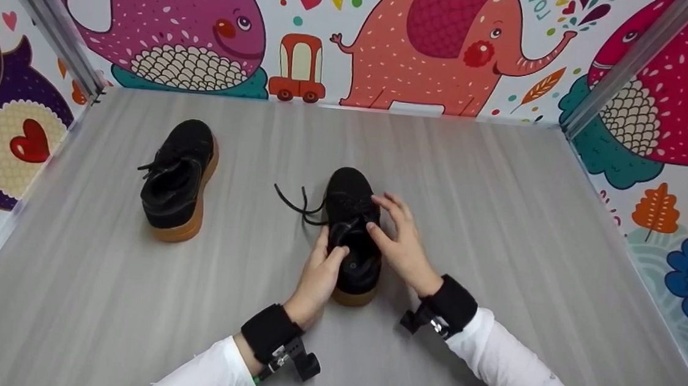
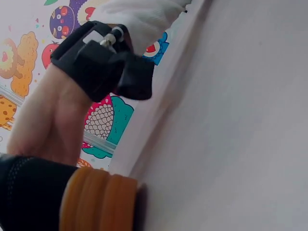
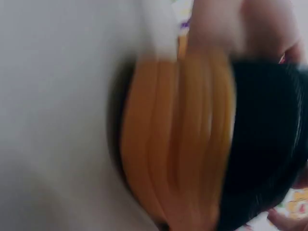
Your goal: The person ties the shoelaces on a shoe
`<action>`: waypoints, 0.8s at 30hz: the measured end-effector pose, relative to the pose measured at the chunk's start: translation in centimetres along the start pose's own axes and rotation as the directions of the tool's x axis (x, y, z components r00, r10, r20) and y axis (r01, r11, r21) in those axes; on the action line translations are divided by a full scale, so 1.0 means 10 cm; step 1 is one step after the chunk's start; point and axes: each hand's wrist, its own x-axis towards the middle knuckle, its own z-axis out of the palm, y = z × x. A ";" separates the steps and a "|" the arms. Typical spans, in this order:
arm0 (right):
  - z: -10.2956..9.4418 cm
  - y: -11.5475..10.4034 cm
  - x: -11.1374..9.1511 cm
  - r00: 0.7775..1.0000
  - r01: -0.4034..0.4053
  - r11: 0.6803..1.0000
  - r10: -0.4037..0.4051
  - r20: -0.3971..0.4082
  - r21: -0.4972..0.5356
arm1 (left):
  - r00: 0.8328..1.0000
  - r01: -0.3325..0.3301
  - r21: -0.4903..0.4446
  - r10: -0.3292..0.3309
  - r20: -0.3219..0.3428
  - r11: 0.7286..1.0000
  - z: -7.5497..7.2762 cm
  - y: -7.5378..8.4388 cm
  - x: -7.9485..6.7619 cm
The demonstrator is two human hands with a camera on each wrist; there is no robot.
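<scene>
A black lace-up shoe (image 1: 350, 187) with a tan sole stands on the grey floor, toe pointing away. A loose black shoelace (image 1: 294, 204) trails from its left side onto the floor. My left hand (image 1: 317, 277) grips the left side of the collar, its thumb at the opening and fingers along the outside. At the right side of the lacing, my right hand (image 1: 404, 247) touches the shoe with thumb and index finger spread apart. The wrist views show the tan sole (image 2: 98, 202) and the dark heel (image 3: 264, 139) close up; the fingertips are mostly hidden there.
A second black shoe (image 1: 176, 174) with a tan sole stands to the left, its laces by its left side. The grey wood-patterned floor (image 1: 475, 166) is bounded by walls (image 1: 380, 48) printed with cartoon animals. Metal strips (image 1: 633, 68) run along the wall corners.
</scene>
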 end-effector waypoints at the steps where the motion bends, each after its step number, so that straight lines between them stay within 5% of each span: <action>1: -0.02 0.00 0.04 0.999 0.051 0.997 -0.051 0.002 -0.052 | 1.000 0.004 0.002 -0.004 -0.006 1.000 0.00 0.00 0.01; 7: -0.07 -0.06 0.23 0.977 0.212 0.952 -0.202 0.066 -0.220 | 0.999 -0.027 0.046 0.029 -0.043 0.999 0.01 0.07 0.05; 13: -0.04 -0.13 0.36 0.972 0.236 0.933 -0.226 0.067 -0.271 | 0.995 -0.092 0.092 0.095 -0.036 0.992 -0.01 0.27 0.13; 17: -0.08 -0.18 0.46 0.994 0.081 0.994 -0.075 0.081 -0.079 | 0.995 -0.102 0.117 0.104 -0.008 0.988 -0.04 0.43 0.22; 19: -0.12 -0.20 0.52 0.994 -0.035 0.996 0.026 0.104 0.088 | 0.996 -0.093 0.125 0.094 -0.005 0.988 -0.06 0.51 0.28; 21: -0.17 -0.22 0.58 0.985 -0.148 0.953 0.118 0.126 0.264 | 0.995 -0.097 0.145 0.100 -0.016 0.985 -0.08 0.56 0.33; 24: -0.25 -0.23 0.65 0.972 -0.234 0.848 0.193 0.133 0.476 | 0.988 -0.132 0.178 0.144 -0.058 0.975 -0.11 0.58 0.42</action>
